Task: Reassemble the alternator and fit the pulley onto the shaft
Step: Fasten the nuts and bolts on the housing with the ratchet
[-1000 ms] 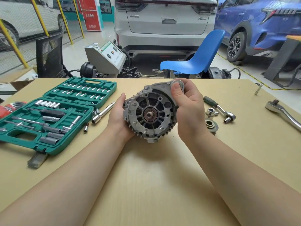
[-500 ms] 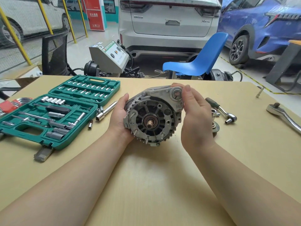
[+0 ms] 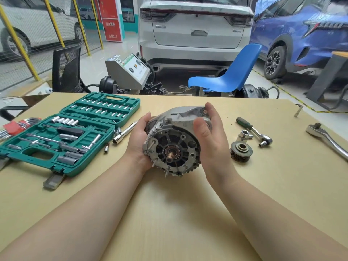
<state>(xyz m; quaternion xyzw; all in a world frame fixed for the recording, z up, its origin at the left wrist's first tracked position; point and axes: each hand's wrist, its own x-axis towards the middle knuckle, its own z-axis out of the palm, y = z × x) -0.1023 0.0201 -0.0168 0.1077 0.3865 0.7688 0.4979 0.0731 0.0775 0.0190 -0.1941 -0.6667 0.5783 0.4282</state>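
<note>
Both hands held the alternator [image 3: 173,140] up over the table [image 3: 169,213]. The left hand [image 3: 138,143] cupped its left side. The right hand [image 3: 211,140] wrapped round its right side. The pulley [image 3: 241,151] lay on the table, just beside the right hand.

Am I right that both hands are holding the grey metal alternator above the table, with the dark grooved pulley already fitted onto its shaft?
Not quite. In the head view, the left hand and right hand do hold the grey metal alternator above the table, but the dark grooved pulley is not fitted: it lies on the table right of the right hand, and the shaft is bare.
</note>
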